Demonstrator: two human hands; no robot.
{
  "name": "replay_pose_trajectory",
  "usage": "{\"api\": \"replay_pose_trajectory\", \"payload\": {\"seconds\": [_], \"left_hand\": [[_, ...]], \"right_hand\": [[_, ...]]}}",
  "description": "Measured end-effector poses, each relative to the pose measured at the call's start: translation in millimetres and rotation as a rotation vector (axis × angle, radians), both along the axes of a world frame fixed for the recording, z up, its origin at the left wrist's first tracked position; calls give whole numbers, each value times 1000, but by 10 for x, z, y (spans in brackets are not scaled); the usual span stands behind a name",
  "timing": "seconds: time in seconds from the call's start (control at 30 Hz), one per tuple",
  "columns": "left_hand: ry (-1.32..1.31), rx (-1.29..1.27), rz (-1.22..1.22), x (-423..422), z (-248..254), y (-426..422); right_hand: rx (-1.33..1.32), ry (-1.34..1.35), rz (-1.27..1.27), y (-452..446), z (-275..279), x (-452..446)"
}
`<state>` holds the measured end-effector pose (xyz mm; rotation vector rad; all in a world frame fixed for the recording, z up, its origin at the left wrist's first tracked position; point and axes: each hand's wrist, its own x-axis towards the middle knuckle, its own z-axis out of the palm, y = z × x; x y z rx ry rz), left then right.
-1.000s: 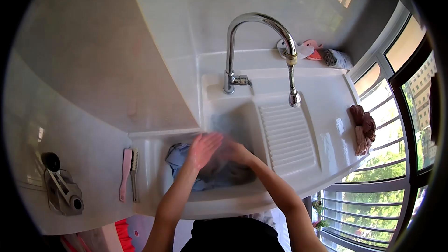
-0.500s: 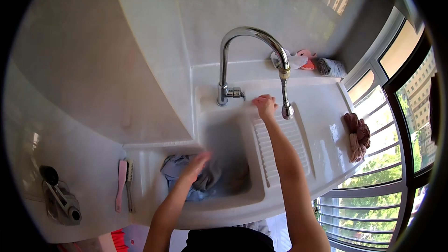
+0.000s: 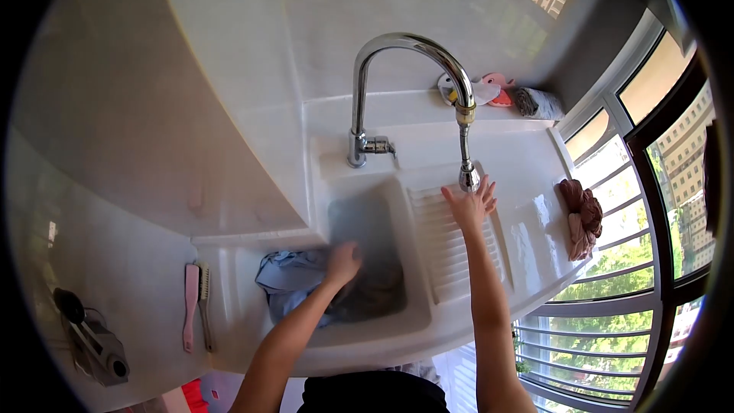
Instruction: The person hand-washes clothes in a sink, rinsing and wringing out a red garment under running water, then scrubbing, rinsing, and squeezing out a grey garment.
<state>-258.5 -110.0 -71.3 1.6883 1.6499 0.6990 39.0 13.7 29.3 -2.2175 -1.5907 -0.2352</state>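
My right hand (image 3: 472,200) has its fingers spread just below the spray head (image 3: 469,177) of the chrome faucet (image 3: 405,42), above the ribbed washboard (image 3: 443,245). The hand appears to be at or near the nozzle; contact is unclear. Over the basin (image 3: 420,298) of cloudy water, my left hand (image 3: 344,263) is curled, its fingertips hidden from view. Blue-grey cloth (image 3: 290,275) lies in the basin's left part beside that wrist, and darker cloth (image 3: 378,287) sits under the water to the right.
A pink brush (image 3: 190,306) and a bristled brush (image 3: 204,306) lie left of the basin. Brown cloth (image 3: 582,218) rests at the counter's right edge. Fish-shaped items (image 3: 497,90) and a rolled grey cloth (image 3: 539,103) stand on the back ledge. A grey device (image 3: 99,352) is far left.
My right hand has gone from the basin past the faucet handle to the spray head, and its fingers have spread. My left hand has moved right and curled over the water.
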Motion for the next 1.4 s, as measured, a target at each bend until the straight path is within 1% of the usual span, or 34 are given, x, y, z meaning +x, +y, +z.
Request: {"api": "replay_pose_trajectory", "payload": {"seconds": [0.03, 0.1, 0.13, 0.2, 0.23, 0.27, 0.3, 0.33, 0.37, 0.4, 0.43, 0.47, 0.5, 0.53, 0.6, 0.63, 0.67, 0.73, 0.8, 0.83, 0.87, 0.9, 0.93, 0.97, 1.0, 1.03, 1.07, 1.1, 1.13, 1.17, 1.2, 1.3, 1.37, 1.4], "left_hand": [[0, -1, -4, 21, 2, -1], [-260, 66, -156, 37, 5, 45], [-255, 68, -154, 11, -81, 102], [-227, -101, 281, -71, -226, 214], [-233, -103, 306, -43, -244, 185], [-232, -105, 309, 2, -348, 129], [-60, -56, 120, 49, -516, 80], [117, -13, -68, 60, -603, 15], [82, -251, -152, 54, -378, 24], [87, -253, -150, -2, -370, 9], [91, -258, 10, -62, -394, -13], [93, -260, 169, -122, -438, -37], [51, -176, 343, -173, -744, -55], [52, -176, 343, -185, -772, -21], [-944, -576, 861, -225, -849, 19], [-1237, -664, 910, -253, -896, 6], [-1238, -669, 924, -245, -949, -52], [-1529, -641, 701, -175, -694, -74], [-1468, -558, 624, -35, -589, -46], [-1293, -536, 708, -1, -523, -14], [-1119, -510, 785, 35, -423, 29], [-1236, -623, 738, 1, -168, 15], [-1337, -709, 601, -23, -22, -19], [-1336, -713, 601, 25, -120, -42], [-1821, -507, 28, 100, -250, -54], [-2018, -356, -281, 125, -369, -48], [-2188, -234, -629, 162, -251, -40], [-2059, -166, -523, 175, -136, -34], [-1763, -337, -71, 170, -28, -102], [-1460, -579, 302, 178, 343, -171], [-1329, -769, 540, 174, 420, -146], [-1341, -752, 545, -53, 537, -187], [-1153, -563, 629, -230, 402, -182], [-1155, -569, 628, -229, 176, -165]], "right_hand": [[50, 65, 46, -99, 39, 28], [220, 122, 184, -276, 153, -47], [263, 149, 283, -375, 217, -198], [282, 215, 528, -537, 204, -602], [140, 379, 667, -638, 174, -849], [-84, 388, 762, -711, 114, -1056], [-310, 394, 851, -759, 17, -1201], [-316, 402, 855, -767, -224, -1299], [-373, 365, 844, -687, -589, -1382], [-429, 328, 832, -648, -878, -1458], [-428, 329, 834, -657, -1037, -1504], [-550, 203, 760, -675, -1166, -1544], [-668, 76, 683, -718, -1269, -1578], [-571, -66, 723, -834, -1321, -1609], [-801, 117, 788, -816, -1417, -1587], [-810, 115, 791, -830, -1476, -1585], [-744, 334, 607, -865, -1543, -1616], [-667, 550, 414, -904, -1913, -1741], [-462, 650, 561, -911, -2300, -1913], [-473, 776, 464, -1009, -1786, -1953], [-470, 771, 460, -1117, -1356, -1968], [-427, 750, 483, -1232, -999, -1978], [-384, 729, 507, -1333, -692, -2003], [-303, 730, 604, -1447, -446, -2047], [-218, 730, 700, -1542, -211, -2103], [-276, 661, 681, -1596, 35, -2177], [-269, 660, 677, -1499, 47, -2182], [-190, 534, 680, -1369, 13, -2185], [-119, 408, 683, -1253, -46, -2184], [-98, 406, 628, -1045, -198, -2145], [-70, 406, 573, -834, -375, -2074], [-14, 386, 594, -543, -661, -1699], [-5, 525, 545, -514, -1174, -1533], [-10, 522, 541, -629, -1274, -1562]]}}
